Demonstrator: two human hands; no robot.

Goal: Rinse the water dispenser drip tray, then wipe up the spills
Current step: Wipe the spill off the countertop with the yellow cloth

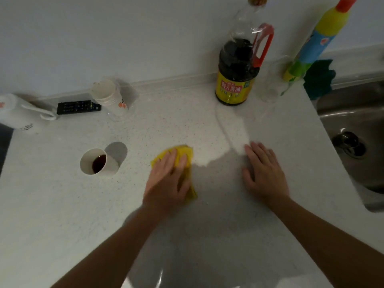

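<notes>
- Spills: none I can make out on the countertop [207, 235] at frame centre; no drip tray in view, so I judge rinsing is done and this is the wipe step.
- My left hand [166, 179] lies flat, fingers spread, palm pressing a yellow cloth [184, 151] onto the counter. Not a pinch, just weight on top.
- My right hand [264, 171] is open and flat on the bare counter, right of the cloth and well apart, holding nothing.
- Cloth's long axis runs near-to-far under the palm.
- Paper cup [97, 162] with dark liquid stands left of the cloth, so the left hand is nearer it. Sweeping left risks tipping it.
- Soy sauce bottle [235, 80] upper centre, sink [357, 125] at right edge.
</notes>
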